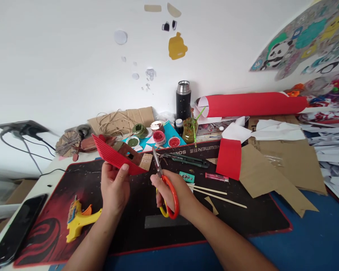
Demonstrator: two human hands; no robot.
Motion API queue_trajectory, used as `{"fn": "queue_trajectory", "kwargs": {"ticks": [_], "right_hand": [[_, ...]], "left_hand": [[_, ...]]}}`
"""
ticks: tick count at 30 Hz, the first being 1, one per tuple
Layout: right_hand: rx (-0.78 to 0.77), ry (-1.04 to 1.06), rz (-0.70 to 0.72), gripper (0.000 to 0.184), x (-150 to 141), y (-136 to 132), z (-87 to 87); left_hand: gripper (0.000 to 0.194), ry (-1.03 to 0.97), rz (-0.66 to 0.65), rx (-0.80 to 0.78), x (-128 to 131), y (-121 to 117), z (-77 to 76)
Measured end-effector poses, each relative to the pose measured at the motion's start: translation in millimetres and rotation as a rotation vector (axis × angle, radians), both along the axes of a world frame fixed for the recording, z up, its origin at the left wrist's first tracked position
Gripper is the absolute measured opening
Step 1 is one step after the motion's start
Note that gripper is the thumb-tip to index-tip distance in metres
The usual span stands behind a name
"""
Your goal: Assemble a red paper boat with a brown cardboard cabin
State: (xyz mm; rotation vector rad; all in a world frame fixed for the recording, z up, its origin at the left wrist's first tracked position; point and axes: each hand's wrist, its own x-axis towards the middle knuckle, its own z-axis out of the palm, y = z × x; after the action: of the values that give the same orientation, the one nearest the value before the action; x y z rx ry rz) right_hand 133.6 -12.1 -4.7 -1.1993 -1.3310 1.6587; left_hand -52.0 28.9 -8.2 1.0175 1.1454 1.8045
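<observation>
My left hand (pixel 115 188) is closed around a small model boat (pixel 119 156) with a red corrugated-paper side and a brown cardboard cabin. Its pointed end tilts up to the left, and a bare cardboard piece shows at the right end. In my right hand (pixel 175 190) is a pair of scissors (pixel 169 194) with red and yellow handles, its blades pointing up beside the boat's right end. The blades look nearly closed. Behind them a dark green utility knife (pixel 186 160) lies on the black mat (pixel 130 237).
A yellow glue gun (pixel 80 220) and a phone (pixel 17 229) lie at left. Paint pots (pixel 158 138), a black flask (pixel 183 99) and a brush jar (pixel 190 130) stand behind. Wooden sticks (pixel 217 196), red paper (pixel 228 160) and cardboard (pixel 260 173) lie at right.
</observation>
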Motion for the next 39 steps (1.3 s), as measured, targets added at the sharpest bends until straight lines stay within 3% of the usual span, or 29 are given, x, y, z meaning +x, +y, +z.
{"fn": "queue_trajectory", "kwargs": {"ticks": [6,16,21,29,39], "right_hand": [[-0.046,0.007,0.055,0.045,-1,-1,5.6],[-0.075,0.197,0.112,0.058,-5,-3,-0.7],[-0.150,0.193,-0.002,0.055,-7,0,4.1],[-0.030,0.181,-0.132,0.039,-3,3,2.4],[0.007,0.177,-0.203,0.038,-3,4,1.2]], "left_hand": [[0.039,-0.071,-0.059,0.002,1,-3,4.1],[0.038,-0.158,-0.078,-0.027,3,-5,5.7],[0.035,-0.206,-0.149,-0.086,-2,-4,3.9],[0.024,-0.457,-0.208,-0.248,-5,-1,0.2],[0.033,-0.385,-0.356,-0.330,0,-9,-7.2]]}}
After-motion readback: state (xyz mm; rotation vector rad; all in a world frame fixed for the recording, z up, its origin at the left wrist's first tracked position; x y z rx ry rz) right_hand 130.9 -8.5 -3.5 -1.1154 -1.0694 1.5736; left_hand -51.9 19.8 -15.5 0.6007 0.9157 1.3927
